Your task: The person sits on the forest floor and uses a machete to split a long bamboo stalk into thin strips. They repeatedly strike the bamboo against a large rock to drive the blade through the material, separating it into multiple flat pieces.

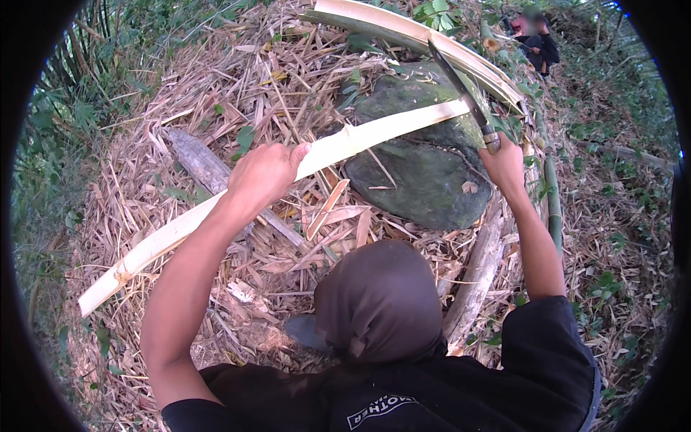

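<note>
A long pale split-bamboo strip (381,129) slants from the lower left up to the right. My left hand (265,174) grips it near its middle, with the thumb along the upper edge. My right hand (504,164) is closed round the handle of a machete (461,88), whose dark blade points up and to the left. The blade crosses at the strip's right end; whether it touches or cuts in, I cannot tell. Under that end lies a large dark green, mossy rock (417,180).
A long split bamboo piece (439,45) lies beyond the rock. A weathered log (201,162) is at left, another log (479,277) at right, beside a green bamboo pole (553,198). Dry bamboo leaves (158,209) cover the ground. Another person (540,52) is at far right.
</note>
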